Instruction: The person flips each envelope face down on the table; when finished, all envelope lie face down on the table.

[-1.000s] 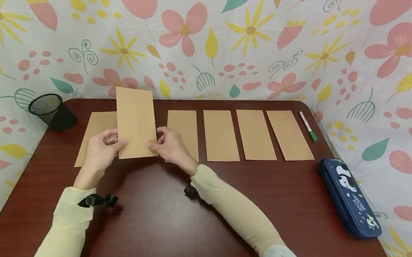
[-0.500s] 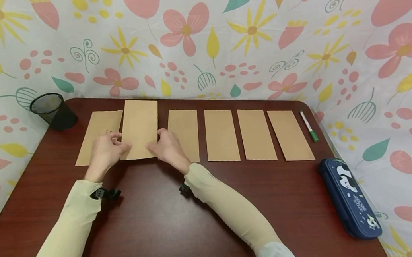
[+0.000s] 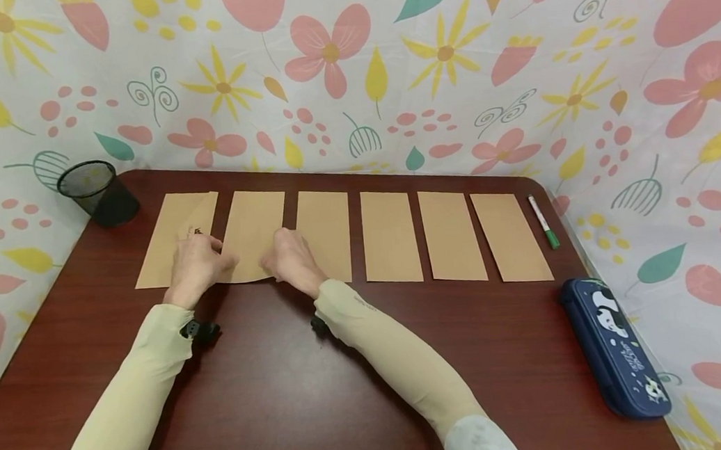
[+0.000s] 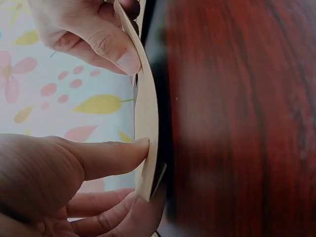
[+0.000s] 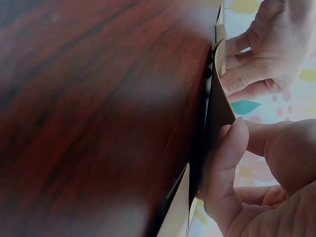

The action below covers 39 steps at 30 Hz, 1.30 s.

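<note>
In the head view, a brown kraft paper envelope (image 3: 254,225) lies second from the left in a row, its near edge a little raised. My left hand (image 3: 196,264) pinches its near left corner, thumb on top and fingers beneath, as the left wrist view shows. At the opposite corner my right hand (image 3: 292,257) pinches it between thumb and fingers. Between the hands the paper edge (image 4: 148,108) bows. The leftmost envelope (image 3: 169,231) sits partly under my left hand, while the third envelope (image 3: 331,227) touches or lies just beneath my right hand's fingers; I cannot tell which.
Farther right lie three more envelopes, the nearest being this one (image 3: 391,237). A green-capped marker (image 3: 544,221) and a dark blue pencil case (image 3: 614,348) are at the right edge. A black mesh pen holder (image 3: 99,194) stands at the back left of the brown table (image 3: 272,398).
Both hands have lowered the envelope from a raised, tilted position onto the table between the leftmost and third envelopes. The left hand has moved slightly right; the other envelopes keep their places.
</note>
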### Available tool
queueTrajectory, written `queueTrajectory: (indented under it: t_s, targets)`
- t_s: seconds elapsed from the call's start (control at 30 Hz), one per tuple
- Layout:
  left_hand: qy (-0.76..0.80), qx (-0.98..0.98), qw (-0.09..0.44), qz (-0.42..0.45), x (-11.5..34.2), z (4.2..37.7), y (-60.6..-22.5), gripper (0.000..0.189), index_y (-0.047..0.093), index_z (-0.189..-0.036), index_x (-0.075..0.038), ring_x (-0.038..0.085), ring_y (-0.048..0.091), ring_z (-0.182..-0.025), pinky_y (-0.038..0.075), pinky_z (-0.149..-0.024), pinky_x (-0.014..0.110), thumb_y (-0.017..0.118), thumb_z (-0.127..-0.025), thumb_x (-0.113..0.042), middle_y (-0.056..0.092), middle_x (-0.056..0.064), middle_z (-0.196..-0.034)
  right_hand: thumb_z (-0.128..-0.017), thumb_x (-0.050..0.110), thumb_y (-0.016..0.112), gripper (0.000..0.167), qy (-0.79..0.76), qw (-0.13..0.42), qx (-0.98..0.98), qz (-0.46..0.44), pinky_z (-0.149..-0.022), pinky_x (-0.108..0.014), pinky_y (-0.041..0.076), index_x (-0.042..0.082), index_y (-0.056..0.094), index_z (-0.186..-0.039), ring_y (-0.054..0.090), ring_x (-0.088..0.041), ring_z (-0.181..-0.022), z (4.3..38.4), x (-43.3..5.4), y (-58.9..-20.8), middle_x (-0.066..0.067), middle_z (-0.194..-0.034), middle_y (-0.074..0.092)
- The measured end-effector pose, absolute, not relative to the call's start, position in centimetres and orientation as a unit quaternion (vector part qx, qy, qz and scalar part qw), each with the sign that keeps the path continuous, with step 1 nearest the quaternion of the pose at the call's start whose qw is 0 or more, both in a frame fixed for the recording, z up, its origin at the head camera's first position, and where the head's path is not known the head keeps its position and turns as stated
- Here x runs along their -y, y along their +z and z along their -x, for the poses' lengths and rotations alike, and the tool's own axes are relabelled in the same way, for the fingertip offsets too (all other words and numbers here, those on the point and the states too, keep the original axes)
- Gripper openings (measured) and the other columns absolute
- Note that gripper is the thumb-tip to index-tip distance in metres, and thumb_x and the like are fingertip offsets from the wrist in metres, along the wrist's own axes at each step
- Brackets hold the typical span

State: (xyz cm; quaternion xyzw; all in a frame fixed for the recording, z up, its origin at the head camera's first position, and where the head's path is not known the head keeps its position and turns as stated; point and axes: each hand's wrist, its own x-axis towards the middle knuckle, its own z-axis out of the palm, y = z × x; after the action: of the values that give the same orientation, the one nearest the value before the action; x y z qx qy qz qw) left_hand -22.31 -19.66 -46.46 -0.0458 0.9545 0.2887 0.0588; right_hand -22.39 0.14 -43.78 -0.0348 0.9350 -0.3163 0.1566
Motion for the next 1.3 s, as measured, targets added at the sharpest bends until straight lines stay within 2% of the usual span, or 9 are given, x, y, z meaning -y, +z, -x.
queueTrajectory:
  t_s: [0.07, 0.13, 0.27, 0.37, 0.5, 0.83, 0.93, 1.07, 1.3]
  targets:
    - [0.275, -0.957, 0.074, 0.048, 19.4, 22.4, -46.1, 0.048, 0.076, -0.125, 0.004, 0.058, 0.058, -0.128, 0.053, -0.101, 0.064, 0.075, -0.094, -0.033, 0.063, 0.034, -0.140, -0.091, 0.002, 0.071, 0.042, -0.305, 0.153, -0.939, 0.037, -0.050, -0.021, 0.041, 0.012, 0.056, -0.053, 0.065, -0.011, -0.044, 22.4, 0.0, -43.8, 0.001, -0.045, 0.059]
    - [0.263, -0.962, 0.056, 0.045, 19.6, 22.9, -47.0, 0.036, 0.080, -0.107, 0.001, 0.052, 0.064, -0.109, 0.057, -0.081, 0.057, 0.075, -0.092, -0.032, 0.070, 0.030, -0.124, -0.091, 0.002, 0.072, 0.042, -0.299, 0.151, -0.941, 0.038, -0.050, -0.020, 0.042, 0.012, 0.058, -0.052, 0.065, -0.012, -0.045, 22.4, 0.0, -43.8, 0.000, -0.046, 0.062]
    - [0.249, -0.966, 0.047, 0.045, 19.7, 23.5, -47.7, 0.028, 0.070, -0.071, -0.010, 0.033, 0.056, -0.077, 0.046, -0.055, 0.041, 0.076, -0.090, -0.030, 0.064, 0.016, -0.091, -0.092, 0.004, 0.072, 0.040, -0.288, 0.166, -0.942, 0.044, -0.052, -0.022, 0.045, 0.011, 0.062, -0.053, 0.066, -0.014, -0.049, 23.2, 0.1, -44.9, -0.002, -0.050, 0.067]
    - [0.244, -0.968, 0.034, 0.044, 19.9, 23.8, -48.5, 0.037, 0.061, -0.059, -0.014, 0.028, 0.050, -0.069, 0.042, -0.050, 0.039, 0.076, -0.089, -0.030, 0.057, 0.011, -0.081, -0.091, 0.008, 0.073, 0.035, -0.273, 0.169, -0.945, 0.055, -0.051, -0.024, 0.047, 0.012, 0.064, -0.057, 0.064, -0.015, -0.052, 24.9, 0.3, -47.2, 0.000, -0.053, 0.066]
    - [0.237, -0.971, 0.013, 0.031, 20.4, 24.3, -49.9, 0.040, 0.062, -0.056, -0.015, 0.029, 0.052, -0.067, 0.043, -0.049, 0.039, 0.077, -0.090, -0.032, 0.059, 0.011, -0.080, -0.089, 0.017, 0.079, 0.032, -0.245, 0.147, -0.955, 0.078, -0.049, -0.024, 0.047, 0.016, 0.063, -0.062, 0.057, -0.012, -0.055, 26.7, 0.5, -50.1, 0.005, -0.059, 0.060]
    - [0.247, -0.969, 0.014, 0.024, 20.3, 23.4, -49.1, 0.033, 0.072, -0.065, -0.012, 0.030, 0.055, -0.070, 0.043, -0.050, 0.039, 0.078, -0.092, -0.030, 0.065, 0.012, -0.082, -0.088, 0.021, 0.082, 0.026, -0.239, 0.140, -0.957, 0.086, -0.047, -0.025, 0.046, 0.017, 0.066, -0.068, 0.053, -0.011, -0.056, 26.9, 0.5, -51.0, 0.006, -0.064, 0.057]
    - [0.262, -0.965, 0.012, 0.030, 19.6, 21.9, -46.9, 0.028, 0.078, -0.083, -0.004, 0.036, 0.063, -0.077, 0.048, -0.055, 0.042, 0.076, -0.094, -0.029, 0.073, 0.019, -0.091, -0.088, 0.028, 0.086, 0.024, -0.259, 0.138, -0.953, 0.074, -0.051, -0.025, 0.047, 0.014, 0.068, -0.082, 0.053, -0.012, -0.061, 26.1, 0.6, -50.2, 0.005, -0.071, 0.058]
    - [0.273, -0.961, -0.024, 0.046, 19.1, 19.7, -44.0, 0.035, 0.080, -0.109, 0.004, 0.047, 0.072, -0.091, 0.056, -0.065, 0.049, 0.073, -0.099, -0.029, 0.079, 0.028, -0.106, -0.089, 0.037, 0.088, 0.037, -0.293, 0.125, -0.945, 0.073, -0.060, -0.026, 0.049, 0.010, 0.068, -0.106, 0.053, -0.013, -0.068, 23.8, 1.0, -47.1, 0.003, -0.080, 0.057]
    - [0.283, -0.953, -0.082, 0.074, 20.9, 18.7, -42.7, 0.037, 0.080, -0.117, 0.002, 0.047, 0.074, -0.089, 0.055, -0.063, 0.048, 0.066, -0.103, -0.029, 0.081, 0.027, -0.102, -0.097, 0.041, 0.082, 0.046, -0.293, 0.104, -0.943, 0.122, -0.069, -0.022, 0.053, 0.007, 0.071, -0.126, 0.065, -0.013, -0.078, 21.0, 3.1, -42.8, -0.001, -0.095, 0.073]
